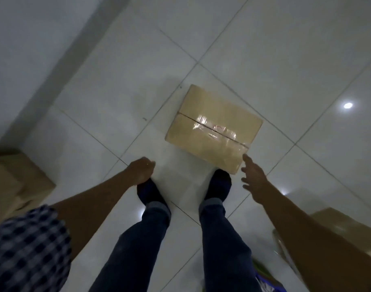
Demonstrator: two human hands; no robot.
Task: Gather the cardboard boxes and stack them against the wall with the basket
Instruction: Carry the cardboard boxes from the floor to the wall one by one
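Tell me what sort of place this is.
Probably a bare indoor room used for storing or sorting parcels: glossy white floor tiles, a plain wall, a taped cardboard box on the floor and more boxes at the edges.

It looked like a bare indoor room: glossy white floor tiles (109, 98), a plain wall (22, 49), taped cardboard boxes (214, 127) about.

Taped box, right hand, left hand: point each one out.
Taped box (214, 129): head view, on the middle of its top face.
Right hand (254, 175): head view, on the back of the hand, fingers spread near the box corner.
Left hand (141, 170): head view, on the back of the hand.
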